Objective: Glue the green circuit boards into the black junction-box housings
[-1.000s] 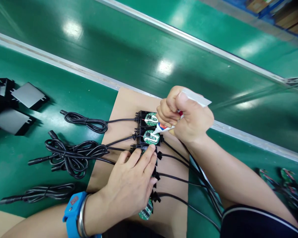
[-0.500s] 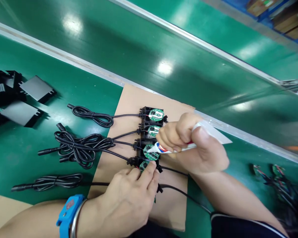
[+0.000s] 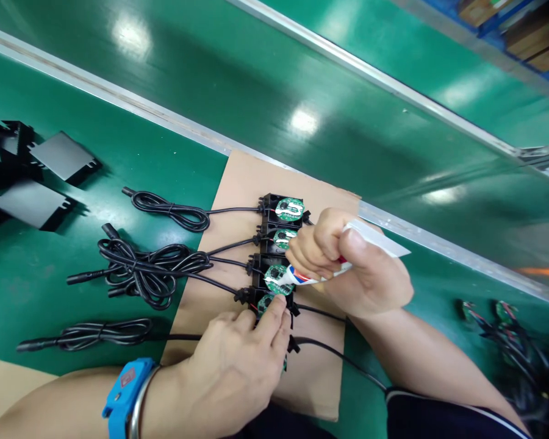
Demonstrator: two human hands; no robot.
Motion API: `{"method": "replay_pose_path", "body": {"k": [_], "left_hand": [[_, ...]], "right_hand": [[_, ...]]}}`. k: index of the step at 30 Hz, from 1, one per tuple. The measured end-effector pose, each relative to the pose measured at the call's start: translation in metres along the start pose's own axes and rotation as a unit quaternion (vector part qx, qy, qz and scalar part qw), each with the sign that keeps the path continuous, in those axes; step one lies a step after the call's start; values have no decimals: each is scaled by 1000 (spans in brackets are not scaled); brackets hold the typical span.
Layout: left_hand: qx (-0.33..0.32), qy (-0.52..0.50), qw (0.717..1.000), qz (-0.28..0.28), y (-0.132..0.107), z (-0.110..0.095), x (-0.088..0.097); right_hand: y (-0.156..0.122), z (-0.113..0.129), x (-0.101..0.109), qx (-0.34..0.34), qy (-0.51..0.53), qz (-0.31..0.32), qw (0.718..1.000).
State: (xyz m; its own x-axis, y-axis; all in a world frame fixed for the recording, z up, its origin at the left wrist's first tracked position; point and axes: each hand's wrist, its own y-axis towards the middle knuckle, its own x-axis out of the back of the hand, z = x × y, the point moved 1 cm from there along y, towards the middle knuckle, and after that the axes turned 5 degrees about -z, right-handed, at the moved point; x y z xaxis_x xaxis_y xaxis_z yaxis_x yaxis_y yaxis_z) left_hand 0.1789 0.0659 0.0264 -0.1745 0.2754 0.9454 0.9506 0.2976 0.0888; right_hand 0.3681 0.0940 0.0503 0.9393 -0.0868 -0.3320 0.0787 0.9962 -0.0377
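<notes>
My right hand (image 3: 354,262) is wrapped round a white glue tube (image 3: 311,277) with red and blue markings, its flat end sticking out past my thumb. The tube's nozzle touches or nearly touches the third round green circuit board (image 3: 273,272), where a white streak shows. The top circuit board (image 3: 290,209) and the second circuit board (image 3: 281,238) bear white paste. Each board sits in a black case (image 3: 268,247), the cases lined up in a row. Fingers outstretched, my left hand (image 3: 244,360) lies across the lower cases, its index fingertip beside the third board. My left thumb is hidden.
Under the cases lies a cardboard sheet (image 3: 238,183). Coiled black cables (image 3: 141,268) run off to the left. Black housings (image 3: 64,157) lie at far left, and wired boards (image 3: 505,314) at far right. A metal rail (image 3: 165,125) crosses behind the cardboard.
The nozzle has shifted slightly right and down on the third board, and white paste now shows to its left. My right hand moved a little left; my left hand stays almost in place.
</notes>
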Motion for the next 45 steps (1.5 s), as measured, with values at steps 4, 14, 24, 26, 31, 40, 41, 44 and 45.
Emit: {"method": "replay_pose_path", "body": {"k": [4,14,24,26,31,40,41,44,45], "left_hand": [[-5,-1,1000,6,-2,-1,-1],[-10,1,1000,7,-1,0,0],[-8,-3,1000,9,-1,-1,-2],[-8,-6,1000,9,0,-1,-2],[-3,-5,1000,16,1,1,1],[-98,-26,995,-8,-17,-10,21],[-94,-18,995,-15,-18,-11,22],[-79,-3,996,-30,-17,-13,20],[-77,0,997,-31,-17,-13,19]], "right_hand": [[-8,4,1,-8,-10,-3,1000],[-9,10,11,20,-35,-32,999],[2,0,2,39,-19,-39,998],[4,-3,2,50,-24,-40,998],[-1,1,7,72,-49,-62,994],[-40,14,-12,42,0,-64,997],[-41,9,-15,42,8,-59,997],[-38,-7,-21,51,25,-39,998],[-36,-11,-22,54,26,-35,998]]}}
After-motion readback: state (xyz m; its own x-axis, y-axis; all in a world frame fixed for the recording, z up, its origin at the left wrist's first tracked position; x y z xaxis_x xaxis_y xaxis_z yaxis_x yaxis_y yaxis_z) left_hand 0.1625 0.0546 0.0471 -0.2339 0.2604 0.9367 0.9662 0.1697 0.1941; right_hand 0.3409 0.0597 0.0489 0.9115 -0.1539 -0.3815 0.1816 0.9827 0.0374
